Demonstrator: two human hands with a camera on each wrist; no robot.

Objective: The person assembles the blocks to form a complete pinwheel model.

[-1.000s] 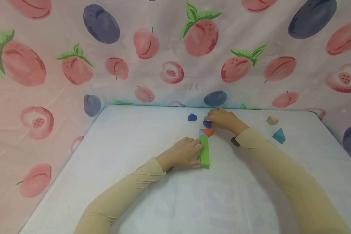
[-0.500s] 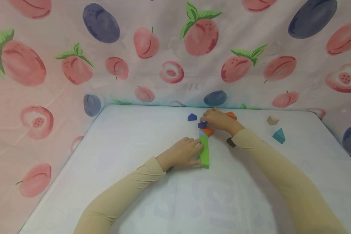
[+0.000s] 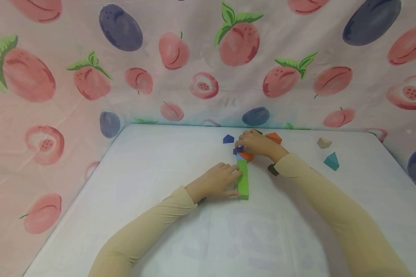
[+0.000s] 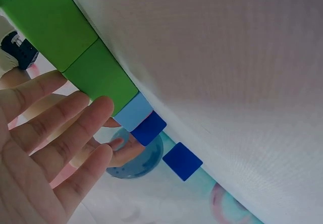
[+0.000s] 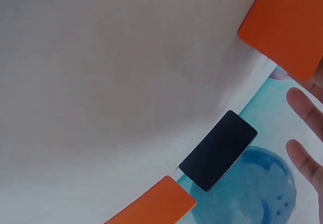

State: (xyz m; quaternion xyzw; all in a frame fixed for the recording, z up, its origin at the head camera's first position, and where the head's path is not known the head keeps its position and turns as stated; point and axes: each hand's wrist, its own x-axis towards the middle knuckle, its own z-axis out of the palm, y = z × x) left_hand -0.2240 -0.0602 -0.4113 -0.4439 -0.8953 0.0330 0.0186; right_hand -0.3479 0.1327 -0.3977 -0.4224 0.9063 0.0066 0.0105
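running lengthwise toward the back cloth, two green blocks touch.

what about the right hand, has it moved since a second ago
Yes, to the left: in the head view, the right hand has shifted leftward against the printed blue fruit behind it, closer to the pointed blue block.

Green blocks abutting; nearer dark-blue block beyond (shape unclear).

White tabletop under green and blue blocks, plus orange, black, teal and beige blocks
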